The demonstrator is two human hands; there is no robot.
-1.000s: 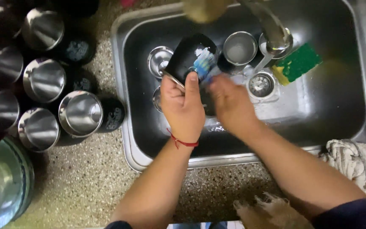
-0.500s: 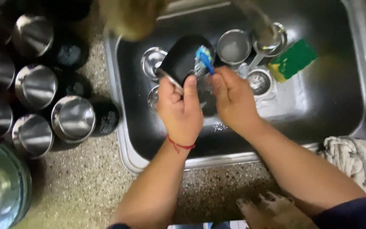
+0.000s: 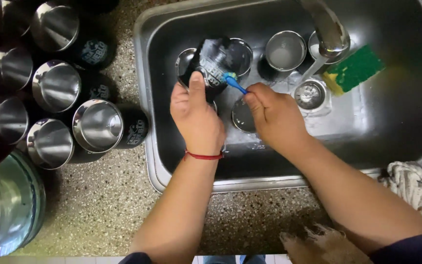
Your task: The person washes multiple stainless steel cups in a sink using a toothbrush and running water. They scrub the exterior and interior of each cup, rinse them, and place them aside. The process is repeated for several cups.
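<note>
Left hand (image 3: pixel 197 117) wrapped in a firm grip round a black steel tumbler (image 3: pixel 212 63), tilted above the steel sink (image 3: pixel 406 142), probably so the wall faces the brush. Right hand (image 3: pixel 274 117) pinched shut on a small blue-handled brush (image 3: pixel 234 83), bristles against the tumbler's side. More steel cups (image 3: pixel 284 50) down in the basin beside the green-and-yellow sponge (image 3: pixel 353 70). On the speckled counter (image 3: pixel 103 205) to the left, black tumblers (image 3: pixel 98 126) standing upright, mouths up.

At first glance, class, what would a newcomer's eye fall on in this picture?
At the centre, over the steel sink, the left hand grips a black tumbler while the right hand works a blue brush against it. Upright tumblers crowd the left counter; a green sponge lies right.
</note>
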